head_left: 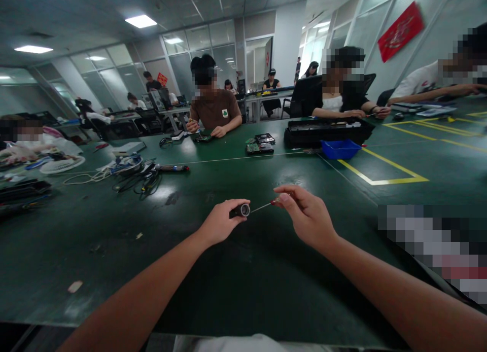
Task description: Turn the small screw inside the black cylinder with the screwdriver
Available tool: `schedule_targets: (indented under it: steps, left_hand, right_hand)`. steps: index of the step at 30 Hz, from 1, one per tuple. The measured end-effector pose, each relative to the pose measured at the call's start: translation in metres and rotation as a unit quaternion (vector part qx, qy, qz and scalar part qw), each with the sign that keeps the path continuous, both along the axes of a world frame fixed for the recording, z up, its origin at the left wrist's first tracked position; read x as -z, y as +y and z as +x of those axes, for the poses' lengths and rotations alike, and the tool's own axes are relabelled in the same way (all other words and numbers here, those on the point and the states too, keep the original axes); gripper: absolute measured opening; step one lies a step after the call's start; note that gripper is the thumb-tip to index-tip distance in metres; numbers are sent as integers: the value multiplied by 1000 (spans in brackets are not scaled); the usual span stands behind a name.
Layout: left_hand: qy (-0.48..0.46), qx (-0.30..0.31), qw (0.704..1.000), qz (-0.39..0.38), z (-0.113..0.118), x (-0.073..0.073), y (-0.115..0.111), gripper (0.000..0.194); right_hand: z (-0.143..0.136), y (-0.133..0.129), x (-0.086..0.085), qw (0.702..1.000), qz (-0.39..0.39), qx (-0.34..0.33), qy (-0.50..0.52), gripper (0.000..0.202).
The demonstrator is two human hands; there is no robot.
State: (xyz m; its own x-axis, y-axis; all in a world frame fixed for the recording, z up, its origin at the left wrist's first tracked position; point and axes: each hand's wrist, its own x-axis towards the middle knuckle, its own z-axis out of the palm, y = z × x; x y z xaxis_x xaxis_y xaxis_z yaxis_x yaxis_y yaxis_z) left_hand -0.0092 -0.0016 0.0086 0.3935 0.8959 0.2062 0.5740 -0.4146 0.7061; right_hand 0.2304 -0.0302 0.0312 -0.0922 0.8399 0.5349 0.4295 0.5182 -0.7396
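Observation:
My left hand [217, 224] is closed around a short black cylinder with a silvery ring at its open end, which looks like a flashlight [244, 210]. That ringed end faces toward me and slightly right. Between thumb and fingers, my right hand [311, 216] grips a screwdriver [262, 206] with a thin metal shaft and a partly hidden reddish handle. The shaft points left, its tip close to the ringed end; whether they touch I cannot tell. Both hands are held above the green table [243, 286].
Tangled cables [142, 177] lie to the left, near a dark rod-like tool [173, 168]. Circuit boards [261, 144], a blue tray [340, 149] and a long black casing [329, 132] stand across the table. Co-workers sit opposite and at both sides. Yellow tape [399, 181] marks the right part.

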Motion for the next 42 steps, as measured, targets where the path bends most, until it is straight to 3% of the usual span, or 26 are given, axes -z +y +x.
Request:
schedule_targets:
  steps: [17,22,28,32,38,42]
  left_hand:
    - [14,9,1000,20,1,1,-3,42]
    - [18,12,1000,21,0,2,-3,41]
    - [37,23,998,41,0,3,-2,39]
    - [45,19,998,41,1,5,-1,41]
    - [49,1,998,39,2,3,-1,41]
    - [40,-10,998,43,2,0,-2,41]
  right_hand:
    - [-3,-5,-5,993,43,34,-109,24]
    - [-6,-8,-8,992,35,-15,-124,19]
    - [-8,-6,-5,993,-13,13,-118,23]
    - [-8,-6,-5,995,10,-12,-99,23]
    - [-9,-7,-3,993,-35,-20,-107,25]
    - [-10,-5,2,998,-46,-6,-40,23]
